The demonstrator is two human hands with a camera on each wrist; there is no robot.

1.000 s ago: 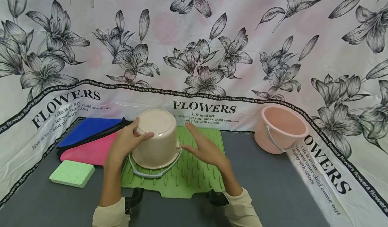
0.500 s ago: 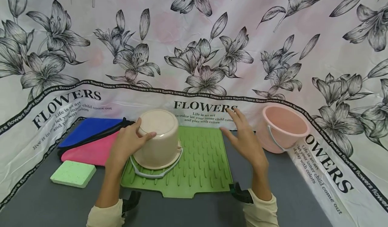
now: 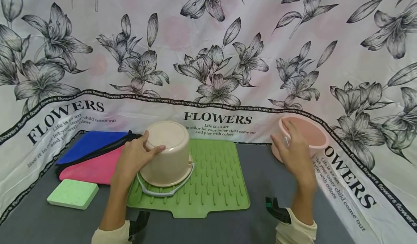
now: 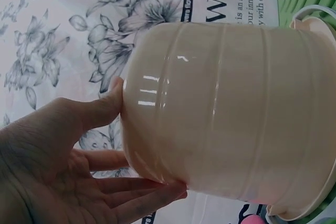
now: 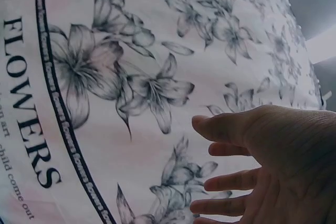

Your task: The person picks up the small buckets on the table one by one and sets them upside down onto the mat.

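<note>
Lying nearest on the gray tabletop (image 3: 202,231): green ridged mat (image 3: 224,197), tab toward the person; pale green sponge (image 3: 73,194) off to its left. Beige bucket (image 3: 167,164) sits upside down on the mat's left half, gray handle (image 3: 163,194) hanging round the rim side. Left hand (image 3: 131,159) holds it by the base edge: thumb at the edge, fingers round the side. Flat blue-and-pink item (image 3: 94,169) with black trim lies behind the sponge. Right hand (image 3: 296,159): fingers apart, nothing held, in front of the pink bucket (image 3: 314,135), which is upright, back right; can't tell if touching. Floral backdrop (image 3: 156,110) farthest. Judgement: both buckets look like light, stiff plastic; beige wall is glossy, probably slick. Best holds: opposite walls for beige, rim for pink. Loose handle may swing.
</note>
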